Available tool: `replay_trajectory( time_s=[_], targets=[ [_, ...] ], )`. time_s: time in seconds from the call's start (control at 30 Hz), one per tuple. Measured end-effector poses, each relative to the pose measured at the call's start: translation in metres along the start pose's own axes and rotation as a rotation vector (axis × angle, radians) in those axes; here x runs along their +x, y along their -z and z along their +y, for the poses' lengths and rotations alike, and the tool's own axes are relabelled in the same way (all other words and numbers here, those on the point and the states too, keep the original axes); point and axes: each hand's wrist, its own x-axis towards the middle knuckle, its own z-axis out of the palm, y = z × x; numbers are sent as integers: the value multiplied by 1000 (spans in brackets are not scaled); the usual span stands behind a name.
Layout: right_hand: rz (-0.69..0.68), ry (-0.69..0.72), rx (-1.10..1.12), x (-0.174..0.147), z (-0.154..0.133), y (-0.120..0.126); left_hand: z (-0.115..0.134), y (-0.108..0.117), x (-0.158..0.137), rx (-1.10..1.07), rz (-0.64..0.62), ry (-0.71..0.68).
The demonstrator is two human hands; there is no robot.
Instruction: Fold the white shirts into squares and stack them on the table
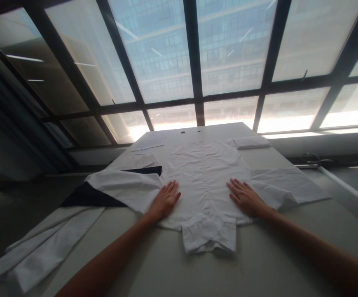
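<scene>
A white shirt (203, 177) lies spread on a pale table (197, 272), its collar end nearest me and its sleeves out to both sides. My left hand (164, 201) rests flat on the left part of the shirt, fingers stretched out and pointing away from me. On the right part, my right hand (245, 198) lies palm down in the same way, fingers a little apart. Neither hand grips the cloth. Wrinkles run down the shirt's middle between the hands. The right sleeve (293, 185) reaches toward the table's right edge.
Dark navy cloth (94, 196) and more white cloth (55, 235) lie at the left, partly hanging over the table's edge. A folded white cloth (251, 142) sits at the far right, and papers (148, 141) at the far left. Large windows (197, 53) stand behind the table.
</scene>
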Motion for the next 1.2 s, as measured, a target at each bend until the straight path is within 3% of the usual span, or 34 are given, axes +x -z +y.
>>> replay_trajectory(
  time_s=[0.13, 0.27, 0.47, 0.6, 0.7, 0.83, 1.03, 1.2],
  targets=[
    [2, -1, -8, -2, 2, -1, 0, 5, -4, -4, 18, 23],
    [-17, -46, 7, 4, -3, 1, 28, 15, 5, -72, 36, -35],
    [78, -36, 84, 39, -65, 1, 98, 12, 38, -175, -35, -219],
    [48, 28, 84, 50, -97, -13, 118, -3, 46, -159, -14, -323],
    [39, 21, 59, 46, -93, -18, 114, -8, 42, -138, 10, -318],
    [12, -6, 23, 34, -64, -15, 99, -4, 32, -115, 3, -300],
    [8, -147, -71, 13, -8, -7, 56, 4, 16, -90, -40, -198],
    [25, -191, -113, 6, 9, -4, 30, 6, 5, -77, -47, -149]
  ],
)
